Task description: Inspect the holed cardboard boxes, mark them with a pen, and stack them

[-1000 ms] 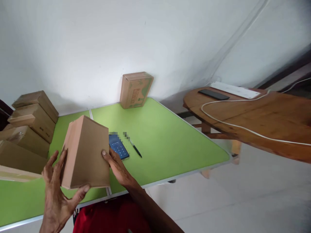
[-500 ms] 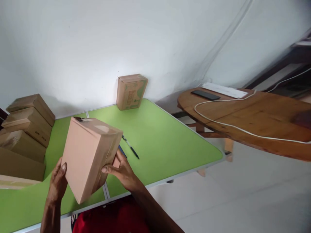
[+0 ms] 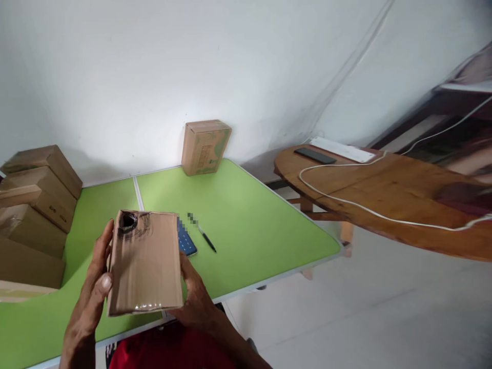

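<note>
Two hands are raised low in the lower left of the frame, and a taped cardboard box (image 3: 145, 262) is gripped between them. The left hand (image 3: 94, 289) is pressed along the box's left edge, thumb laid on its front face; the right hand (image 3: 196, 300) is cupped against the right edge, fingers mostly hidden behind it. A dark scuffed patch is seen at the box's upper left corner. The box is held above the near edge of a green table (image 3: 246, 215). Just beyond it a phone (image 3: 186, 242) and a pen (image 3: 205, 238) are laid flat. Stacked boxes (image 3: 34, 205) are seen at the left edge, a single carton (image 3: 204, 147) against the white wall, and a wooden table (image 3: 384, 189) at the right.
</note>
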A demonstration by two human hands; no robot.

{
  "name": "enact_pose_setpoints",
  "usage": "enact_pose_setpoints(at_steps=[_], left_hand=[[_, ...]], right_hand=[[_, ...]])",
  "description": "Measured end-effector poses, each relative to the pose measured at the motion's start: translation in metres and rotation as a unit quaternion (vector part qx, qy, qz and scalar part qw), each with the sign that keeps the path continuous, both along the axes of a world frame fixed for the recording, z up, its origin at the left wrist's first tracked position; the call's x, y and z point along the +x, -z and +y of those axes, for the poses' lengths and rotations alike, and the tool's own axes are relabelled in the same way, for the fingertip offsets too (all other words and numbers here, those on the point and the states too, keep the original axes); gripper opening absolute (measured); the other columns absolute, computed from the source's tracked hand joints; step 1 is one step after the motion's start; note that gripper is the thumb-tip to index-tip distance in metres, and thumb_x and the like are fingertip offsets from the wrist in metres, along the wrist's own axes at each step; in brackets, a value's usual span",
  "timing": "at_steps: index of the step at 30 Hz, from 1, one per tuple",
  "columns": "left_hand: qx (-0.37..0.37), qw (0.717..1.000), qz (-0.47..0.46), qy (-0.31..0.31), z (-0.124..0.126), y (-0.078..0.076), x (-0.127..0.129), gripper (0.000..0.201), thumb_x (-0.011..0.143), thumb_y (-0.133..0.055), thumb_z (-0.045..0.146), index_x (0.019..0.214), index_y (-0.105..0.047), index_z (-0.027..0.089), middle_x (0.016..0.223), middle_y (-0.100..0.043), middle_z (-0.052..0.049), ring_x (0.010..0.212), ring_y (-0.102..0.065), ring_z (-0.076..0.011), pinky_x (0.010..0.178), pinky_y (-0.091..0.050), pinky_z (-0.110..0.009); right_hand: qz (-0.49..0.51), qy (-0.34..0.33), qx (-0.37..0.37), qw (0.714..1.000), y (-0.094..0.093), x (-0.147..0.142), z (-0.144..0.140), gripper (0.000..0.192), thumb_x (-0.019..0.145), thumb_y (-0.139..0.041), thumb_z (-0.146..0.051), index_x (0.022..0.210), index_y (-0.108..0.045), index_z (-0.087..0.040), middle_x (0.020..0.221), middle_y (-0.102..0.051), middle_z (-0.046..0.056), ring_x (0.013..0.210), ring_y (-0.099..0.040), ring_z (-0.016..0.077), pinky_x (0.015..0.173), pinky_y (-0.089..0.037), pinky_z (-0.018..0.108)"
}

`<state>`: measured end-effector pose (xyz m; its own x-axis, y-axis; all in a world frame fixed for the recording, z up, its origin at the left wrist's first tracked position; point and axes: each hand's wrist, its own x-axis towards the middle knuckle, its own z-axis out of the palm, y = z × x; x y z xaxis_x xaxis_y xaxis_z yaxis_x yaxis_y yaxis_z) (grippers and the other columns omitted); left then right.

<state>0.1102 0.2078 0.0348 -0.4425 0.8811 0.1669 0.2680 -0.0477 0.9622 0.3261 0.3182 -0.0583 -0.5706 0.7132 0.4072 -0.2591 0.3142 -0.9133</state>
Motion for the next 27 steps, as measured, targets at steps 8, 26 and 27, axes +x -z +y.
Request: enact_pose_setpoints(at_steps=[8,26,27], left_hand=[[-0.051,0.998,0.031,0.018,-0.026,-0.005,0.024,0.086,0.101,-0.065,0.065,0.180,-0.037,0.051,0.194,-0.029,0.007,0.181,-0.011,-0.0446,0.145,-0.013,-0.070],[-0.029,0.990,0.121,-0.070,-0.002,-0.036,0.052,0.057,0.103,-0.069,0.062,0.156,-0.066,0.040,0.174,-0.058,-0.001,0.170,-0.042,-0.0429,0.144,-0.026,-0.065],[-0.023,0.990,0.128,-0.060,-0.004,-0.030,0.042,0.057,0.102,-0.071,0.061,0.155,-0.066,0.040,0.174,-0.058,-0.002,0.170,-0.041,-0.0439,0.144,-0.025,-0.066]], right_hand=[[-0.006,-0.104,-0.190,0.976,-0.068,0.037,0.022,0.099,0.092,-0.075,-0.089,0.171,-0.051,-0.034,0.179,-0.051,0.016,0.162,-0.052,0.0412,0.122,-0.054,0.058],[-0.046,0.093,-0.080,0.991,-0.125,-0.003,0.007,0.071,0.074,-0.106,-0.063,0.125,-0.073,-0.025,0.129,-0.081,0.008,0.124,-0.078,0.0315,0.111,-0.062,0.047],[-0.053,0.102,-0.080,0.990,-0.126,-0.006,0.006,0.073,0.072,-0.107,-0.065,0.123,-0.073,-0.025,0.128,-0.081,0.008,0.123,-0.079,0.0319,0.110,-0.062,0.047]])
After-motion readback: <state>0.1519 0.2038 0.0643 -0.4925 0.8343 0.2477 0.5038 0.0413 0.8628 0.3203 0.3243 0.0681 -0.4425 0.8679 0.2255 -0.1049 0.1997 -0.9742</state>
